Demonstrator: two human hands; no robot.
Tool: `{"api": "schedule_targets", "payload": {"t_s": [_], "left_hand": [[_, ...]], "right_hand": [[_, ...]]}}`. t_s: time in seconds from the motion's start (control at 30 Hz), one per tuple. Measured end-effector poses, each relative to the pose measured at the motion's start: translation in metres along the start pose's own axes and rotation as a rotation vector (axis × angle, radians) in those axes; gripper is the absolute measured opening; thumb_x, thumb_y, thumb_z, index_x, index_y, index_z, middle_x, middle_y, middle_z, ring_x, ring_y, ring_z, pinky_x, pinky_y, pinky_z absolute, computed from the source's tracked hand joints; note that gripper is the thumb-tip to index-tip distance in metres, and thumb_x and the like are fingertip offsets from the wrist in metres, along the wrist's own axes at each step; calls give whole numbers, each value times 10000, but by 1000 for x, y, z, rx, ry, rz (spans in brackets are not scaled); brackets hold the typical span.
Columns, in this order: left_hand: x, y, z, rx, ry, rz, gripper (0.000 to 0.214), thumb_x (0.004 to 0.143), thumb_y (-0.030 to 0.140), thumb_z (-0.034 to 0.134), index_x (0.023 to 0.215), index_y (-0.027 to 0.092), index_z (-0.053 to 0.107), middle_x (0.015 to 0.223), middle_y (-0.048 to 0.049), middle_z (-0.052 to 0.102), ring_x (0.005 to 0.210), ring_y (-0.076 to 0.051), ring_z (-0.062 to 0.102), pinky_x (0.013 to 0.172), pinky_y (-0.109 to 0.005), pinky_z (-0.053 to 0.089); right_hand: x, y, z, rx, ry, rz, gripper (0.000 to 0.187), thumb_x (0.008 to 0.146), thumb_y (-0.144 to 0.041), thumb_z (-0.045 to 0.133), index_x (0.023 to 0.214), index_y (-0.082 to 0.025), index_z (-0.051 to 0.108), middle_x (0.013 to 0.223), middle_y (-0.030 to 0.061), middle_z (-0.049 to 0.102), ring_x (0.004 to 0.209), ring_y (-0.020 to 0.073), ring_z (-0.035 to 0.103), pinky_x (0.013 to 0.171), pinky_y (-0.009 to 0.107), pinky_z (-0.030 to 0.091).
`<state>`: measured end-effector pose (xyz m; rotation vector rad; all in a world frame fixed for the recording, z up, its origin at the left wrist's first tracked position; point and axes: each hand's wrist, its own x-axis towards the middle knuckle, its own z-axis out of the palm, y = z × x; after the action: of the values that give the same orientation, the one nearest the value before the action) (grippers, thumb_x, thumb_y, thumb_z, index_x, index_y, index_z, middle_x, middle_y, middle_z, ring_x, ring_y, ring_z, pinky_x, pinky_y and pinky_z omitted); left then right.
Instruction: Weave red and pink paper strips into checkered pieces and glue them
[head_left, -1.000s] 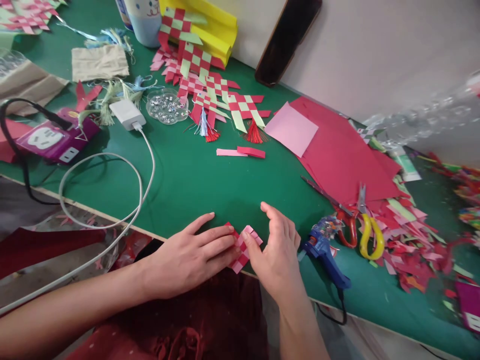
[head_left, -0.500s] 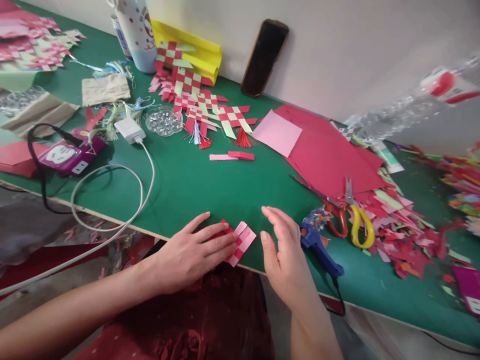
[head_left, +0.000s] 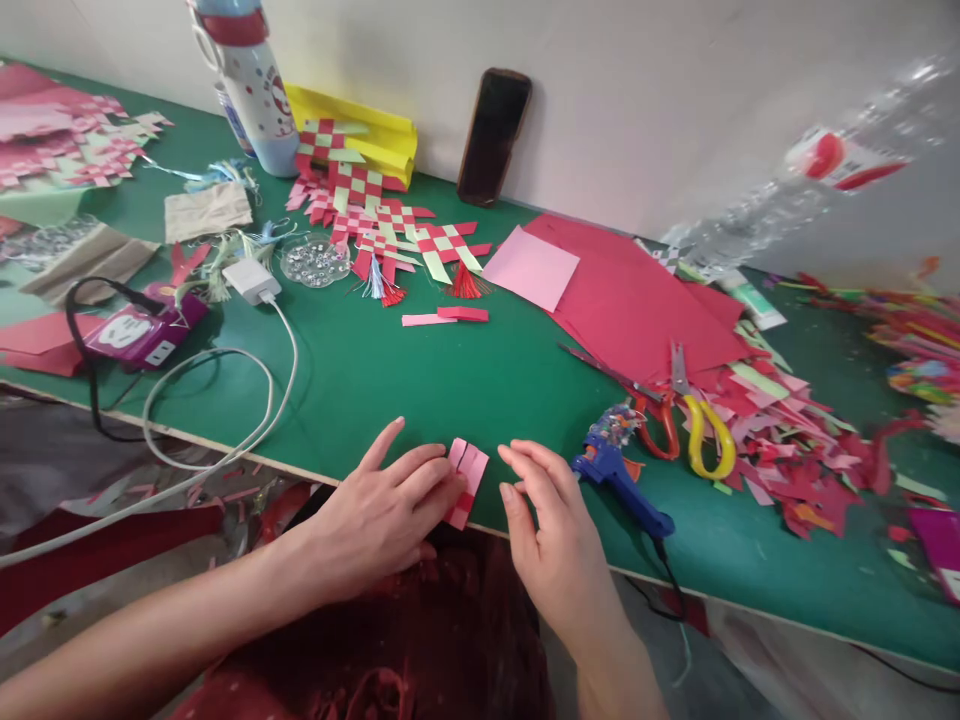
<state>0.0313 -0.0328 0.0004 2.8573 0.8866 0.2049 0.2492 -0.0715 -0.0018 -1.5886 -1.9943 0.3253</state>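
Note:
A small woven paper piece [head_left: 470, 475] in pink and red lies at the table's front edge, its left part hidden under fingers. My left hand [head_left: 397, 495] curves over that part, with its thumb low by the edge and the little finger lifted away. Just to the right of the paper, my right hand [head_left: 551, 515] hovers with bent fingers apart from the thumb, and nothing shows in it. Beyond both hands lie two paper strips [head_left: 446, 316], one pink and one red. A blue glue gun [head_left: 622, 485] rests right of my right hand.
Yellow-handled scissors [head_left: 705, 430] and red-handled scissors [head_left: 660, 425] lie near paper scraps [head_left: 802, 460]. Behind them are red sheets [head_left: 645, 300] and a pink square [head_left: 531, 268]. Finished woven fish [head_left: 360, 190], a phone [head_left: 495, 135], a bottle [head_left: 259, 100] and a white cable [head_left: 289, 370] are farther off.
The woven paper has turned a little more upright, and the fingers of my left hand have bent more over it. My right hand's fingers have drawn closer to its thumb. The view has shifted slightly.

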Motion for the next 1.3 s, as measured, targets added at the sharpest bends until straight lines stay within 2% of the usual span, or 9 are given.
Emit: {"api": "schedule_targets", "payload": {"t_s": [0.1, 0.27, 0.4, 0.67, 0.87, 1.03, 1.17, 1.3], "left_hand": [[-5, 3, -1, 6, -8, -9, 759, 823, 585, 680, 1401, 153, 446, 1407, -100, 531, 1359, -251, 424, 1207, -488, -165], [-7, 5, 6, -20, -24, 75, 809, 899, 642, 526, 1496, 139, 315, 1551, -87, 386, 1457, -233, 279, 1207, -464, -168], [-5, 6, 12, -25, -21, 92, 758, 919, 650, 476, 1463, 132, 375, 1523, -75, 435, 1441, -235, 309, 1213, -444, -134], [-2, 5, 13, -56, 38, 91, 764, 884, 645, 548, 1431, 127, 419, 1469, -70, 502, 1382, -253, 393, 1223, -444, -99], [-5, 3, 15, -97, 36, 77, 816, 836, 633, 630, 1443, 137, 403, 1440, -99, 513, 1370, -269, 414, 1233, -454, -22], [-5, 2, 15, -121, 24, 64, 819, 823, 585, 680, 1454, 150, 391, 1465, -102, 482, 1374, -271, 409, 1236, -462, 18], [-5, 2, 14, -124, 14, 55, 829, 842, 575, 662, 1477, 138, 358, 1492, -119, 445, 1389, -272, 386, 1236, -472, 46], [-5, 1, 14, -106, 19, 68, 758, 889, 515, 625, 1483, 133, 351, 1538, -106, 388, 1418, -262, 338, 1240, -469, 13]], "right_hand": [[-2, 1, 3, -27, 26, -29, 316, 974, -175, 449, 1273, -200, 549, 1222, 119, 590, 1155, 220, 582, 967, 412, 543], [2, 4, 8, -89, 57, -54, 280, 968, -175, 466, 1227, -168, 573, 1144, 123, 637, 1079, 222, 619, 925, 401, 560], [10, 4, 11, -118, 62, -38, 232, 971, -217, 476, 1155, -162, 606, 1100, 125, 656, 1041, 234, 631, 896, 412, 557], [26, 1, 17, -203, 21, -54, 179, 978, -218, 469, 885, -185, 617, 972, 89, 668, 879, 222, 607, 786, 375, 514], [25, 1, 16, -205, -13, -61, 181, 996, -204, 429, 902, -184, 582, 972, 89, 661, 895, 223, 599, 800, 375, 502], [21, -1, 14, -153, 18, -66, 128, 991, -219, 459, 950, -190, 576, 1007, 92, 654, 942, 217, 617, 829, 371, 523], [16, -3, 9, -112, 29, -102, 95, 977, -184, 486, 959, -192, 579, 1028, 88, 641, 988, 196, 613, 874, 339, 524], [10, -6, 4, -72, 20, -120, 85, 965, -157, 507, 980, -189, 584, 1044, 81, 633, 997, 178, 608, 886, 318, 517]]}}
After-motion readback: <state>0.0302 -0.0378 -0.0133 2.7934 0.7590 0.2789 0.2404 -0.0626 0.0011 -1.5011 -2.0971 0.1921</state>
